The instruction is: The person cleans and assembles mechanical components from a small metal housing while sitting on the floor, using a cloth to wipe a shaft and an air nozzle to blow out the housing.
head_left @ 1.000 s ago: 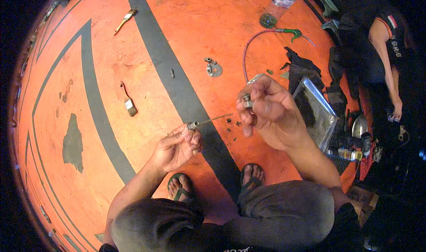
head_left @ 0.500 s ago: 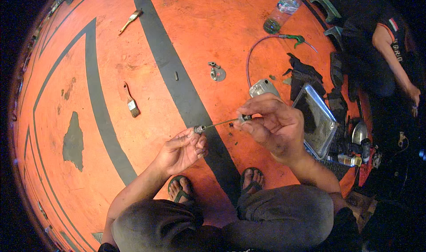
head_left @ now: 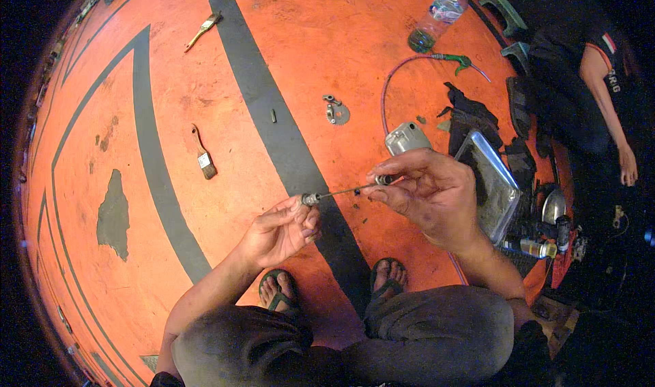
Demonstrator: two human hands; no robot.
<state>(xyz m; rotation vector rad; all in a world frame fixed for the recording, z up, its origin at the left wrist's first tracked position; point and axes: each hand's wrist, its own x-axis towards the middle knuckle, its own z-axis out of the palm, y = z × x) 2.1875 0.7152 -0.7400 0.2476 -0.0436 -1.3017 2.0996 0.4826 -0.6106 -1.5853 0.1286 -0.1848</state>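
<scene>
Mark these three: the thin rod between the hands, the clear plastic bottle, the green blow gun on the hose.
Thin rod (head_left: 341, 191): head view, middle of its exposed length.
Clear plastic bottle (head_left: 439, 20): head view, middle of its body.
Green blow gun (head_left: 462, 61): head view, its green body.

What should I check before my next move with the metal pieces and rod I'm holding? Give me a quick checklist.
1. Left hand gripping the metal fitting: ok.
2. Right hand pinching the small metal part: ok.
3. Thin rod reaching across between both hands: ok.
4. Rod seated in the small metal part: cannot tell, the right hand hides it.
5. Brushes off the orange floor: not ok, two lie there.
</scene>
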